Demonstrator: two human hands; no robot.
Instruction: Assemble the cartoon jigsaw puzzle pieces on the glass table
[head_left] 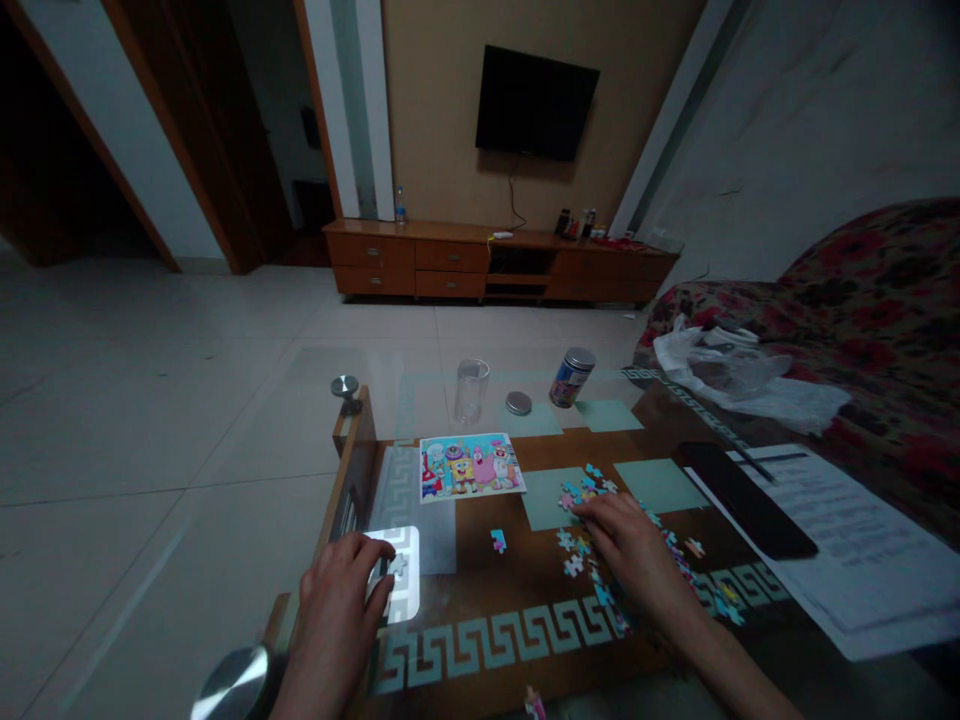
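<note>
My right hand (630, 550) reaches into a loose heap of small colourful jigsaw pieces (574, 545), its fingers bent together at a pink jigsaw piece (566, 500). My left hand (341, 590) lies at the table's left side with thumb and forefinger apart, beside a bright white rounded card (405, 590) that shows a pale jigsaw-piece shape. Nothing shows between its fingers. Between the hands, a single blue and purple jigsaw piece (499, 541) lies alone. Beyond it is a cartoon picture sheet (471, 467), lying flat.
The patterned glass table (495, 640) also carries a clear jar (471, 390), a round metal lid (518, 403) and a printed can (572, 378). On the right are a black phone (750, 500), paper sheets (847, 540) and a plastic bag (742, 375) near the floral sofa (877, 270).
</note>
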